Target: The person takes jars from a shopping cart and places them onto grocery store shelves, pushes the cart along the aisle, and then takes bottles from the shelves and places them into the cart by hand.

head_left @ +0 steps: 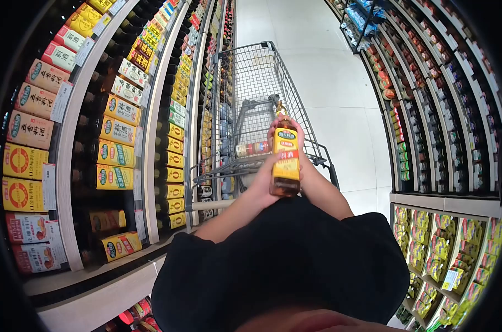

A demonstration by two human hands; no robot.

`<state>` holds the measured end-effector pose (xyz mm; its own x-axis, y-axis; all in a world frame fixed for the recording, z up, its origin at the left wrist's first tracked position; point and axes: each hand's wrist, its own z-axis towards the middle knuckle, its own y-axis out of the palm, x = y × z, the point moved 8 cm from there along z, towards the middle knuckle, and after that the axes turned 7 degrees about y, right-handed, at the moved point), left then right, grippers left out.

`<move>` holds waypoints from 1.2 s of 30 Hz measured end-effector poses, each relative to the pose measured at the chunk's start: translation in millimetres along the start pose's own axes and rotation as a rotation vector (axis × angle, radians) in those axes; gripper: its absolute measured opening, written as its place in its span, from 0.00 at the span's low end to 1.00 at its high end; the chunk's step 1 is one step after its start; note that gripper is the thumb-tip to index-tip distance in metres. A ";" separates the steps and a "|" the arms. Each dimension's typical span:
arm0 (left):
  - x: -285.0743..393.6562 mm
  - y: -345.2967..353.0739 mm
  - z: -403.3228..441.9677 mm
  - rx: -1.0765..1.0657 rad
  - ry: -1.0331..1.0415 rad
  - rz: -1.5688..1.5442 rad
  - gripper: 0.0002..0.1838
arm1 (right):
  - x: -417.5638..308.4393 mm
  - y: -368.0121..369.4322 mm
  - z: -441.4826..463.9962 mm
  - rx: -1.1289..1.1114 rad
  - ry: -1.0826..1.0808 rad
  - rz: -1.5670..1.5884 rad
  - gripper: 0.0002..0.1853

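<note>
A glass bottle of cooking wine (286, 157) with a yellow and red label is tilted in front of my body, its label towards me and its neck pointing away. My left hand (266, 180) is closed around its lower part, near the base. Higher up, by the neck, my right hand (299, 134) grips it, with the fingers partly hidden behind the glass. Just beyond the hands stands a wire shopping cart (295, 83). A container with a red label (255, 148) lies on its side in the cart.
Shelves (74, 155) of bottles with yellow, pink and white labels rise on the left, with price tags along their edges. Shelves of jars (433, 105) line the right, above racks of yellow packets (439, 243). A pale tiled floor (339, 122) runs between them.
</note>
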<state>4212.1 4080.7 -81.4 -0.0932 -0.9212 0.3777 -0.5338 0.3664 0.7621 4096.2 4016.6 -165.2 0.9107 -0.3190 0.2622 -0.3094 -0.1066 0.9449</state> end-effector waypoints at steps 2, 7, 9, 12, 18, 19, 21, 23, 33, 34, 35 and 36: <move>5.3 -4.2 -4.3 0.034 0.134 0.287 0.29 | 6.0 11.8 -3.3 -0.097 0.053 0.009 0.20; 28.3 -18.7 -6.3 0.025 0.404 0.592 0.34 | 17.8 27.1 -8.3 -0.226 0.114 -0.223 0.25; 56.1 -10.6 -7.4 -0.079 0.698 0.751 0.35 | 10.5 -0.2 -1.0 -0.137 0.146 -0.370 0.26; 90.7 -16.1 -11.8 -0.012 0.932 0.987 0.46 | 30.6 37.8 -17.9 -0.170 0.079 -0.380 0.28; 126.7 28.5 -44.9 -0.069 1.490 1.822 0.45 | 54.4 36.9 -20.6 -0.256 0.294 -0.734 0.31; 135.7 22.8 -45.3 -0.088 1.479 1.373 0.43 | 61.0 35.3 -23.9 -0.228 0.329 -0.792 0.33; 147.2 34.2 -51.3 -0.157 1.561 1.112 0.47 | 75.2 42.5 -35.1 -0.252 0.409 -0.808 0.38; 148.0 59.1 -67.8 -0.175 1.653 1.058 0.51 | 78.7 34.1 -35.5 -0.291 0.454 -0.758 0.41; 160.9 31.6 -27.3 -0.434 1.042 0.057 0.48 | 78.0 37.1 -43.7 -0.436 0.642 -0.589 0.49; 160.8 33.2 -25.7 -0.460 1.015 0.009 0.48 | 79.9 37.6 -46.3 -0.456 0.688 -0.591 0.49; 161.2 32.9 -24.2 -0.463 1.012 0.011 0.48 | 78.9 38.0 -46.4 -0.457 0.684 -0.591 0.49; 160.9 34.5 -23.5 -0.482 1.009 0.044 0.47 | 79.5 37.8 -47.9 -0.460 0.706 -0.583 0.49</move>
<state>4198.4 3948.2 18.0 0.7371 -0.4589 0.4960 -0.1450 0.6095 0.7794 4170.0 4032.3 -99.2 0.8851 0.3101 -0.3470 0.2324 0.3514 0.9069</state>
